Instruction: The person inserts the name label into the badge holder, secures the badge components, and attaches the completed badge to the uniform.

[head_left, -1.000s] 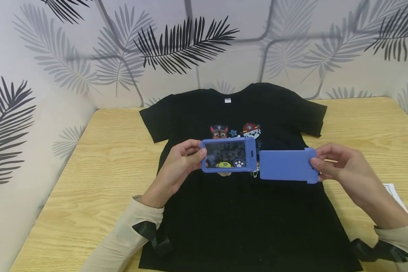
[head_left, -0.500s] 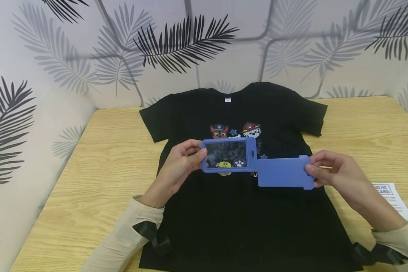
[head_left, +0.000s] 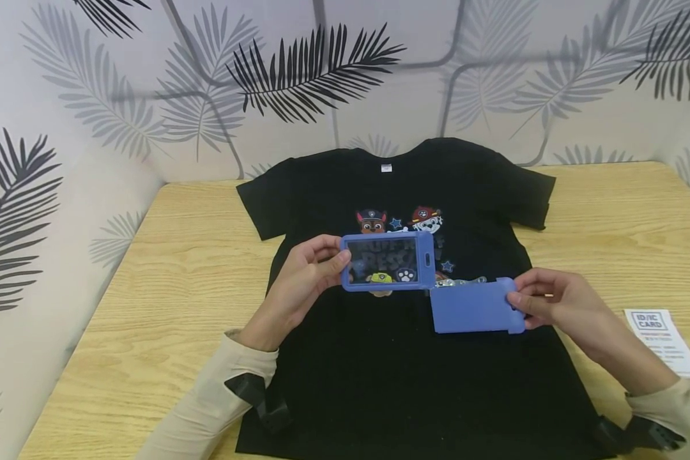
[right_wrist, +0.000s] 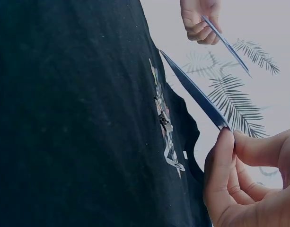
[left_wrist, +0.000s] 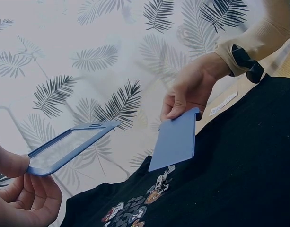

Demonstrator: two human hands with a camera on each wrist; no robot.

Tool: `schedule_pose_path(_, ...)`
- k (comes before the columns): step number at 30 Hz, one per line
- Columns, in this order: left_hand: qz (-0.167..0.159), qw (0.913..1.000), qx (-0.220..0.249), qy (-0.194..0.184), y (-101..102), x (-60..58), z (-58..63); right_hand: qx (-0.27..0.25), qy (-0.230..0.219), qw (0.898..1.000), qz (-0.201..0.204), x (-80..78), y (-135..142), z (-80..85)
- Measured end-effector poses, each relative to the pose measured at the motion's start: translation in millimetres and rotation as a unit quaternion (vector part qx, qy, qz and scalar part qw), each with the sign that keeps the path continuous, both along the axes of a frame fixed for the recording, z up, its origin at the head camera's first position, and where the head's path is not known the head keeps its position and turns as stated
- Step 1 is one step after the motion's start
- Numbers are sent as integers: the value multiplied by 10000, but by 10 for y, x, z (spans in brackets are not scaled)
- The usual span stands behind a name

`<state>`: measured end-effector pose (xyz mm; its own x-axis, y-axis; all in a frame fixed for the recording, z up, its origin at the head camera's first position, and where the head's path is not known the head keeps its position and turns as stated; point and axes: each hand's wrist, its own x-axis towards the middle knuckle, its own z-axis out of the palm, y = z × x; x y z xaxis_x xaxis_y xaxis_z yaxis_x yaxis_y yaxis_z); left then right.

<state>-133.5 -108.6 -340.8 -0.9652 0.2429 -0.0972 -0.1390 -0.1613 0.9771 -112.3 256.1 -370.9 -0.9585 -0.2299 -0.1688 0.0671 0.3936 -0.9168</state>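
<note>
In the head view my left hand [head_left: 299,281] pinches the left end of a blue card holder frame [head_left: 384,260] between thumb and fingers. Its window is clear, and the print beneath shows through; a slot lies at the right end. My right hand [head_left: 575,310] pinches the right end of a flat blue card holder panel [head_left: 474,308], lower and to the right. The left wrist view shows frame [left_wrist: 71,146] and panel [left_wrist: 173,142] apart in the air. Below both spreads a black T-shirt [head_left: 414,377] with cartoon dogs printed on its chest.
A white paper insert [head_left: 664,342] marked ID/IC CARD lies on the wooden table [head_left: 149,287] at the right. On the shirt rests a small metal clip [right_wrist: 166,124] with a pale strap, partly hidden in the head view. A leaf-patterned wall covering [head_left: 322,70] stands behind the table.
My right hand has moved the panel down and slightly left, away from level with the frame. The left hand stays put. More of the paper insert and the metal clip now shows.
</note>
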Motion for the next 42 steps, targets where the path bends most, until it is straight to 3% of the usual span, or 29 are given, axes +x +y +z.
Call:
schedule_pose_path(15, -28, 10000, -67, -11, -6, 1, -2, 83, -396, 9992, 15, 16, 17, -65)
schedule_pose_path(42, -14, 9999, -105, -3, 6, 0, -3, 117, -509, 9986, 35, 3, 23, -108)
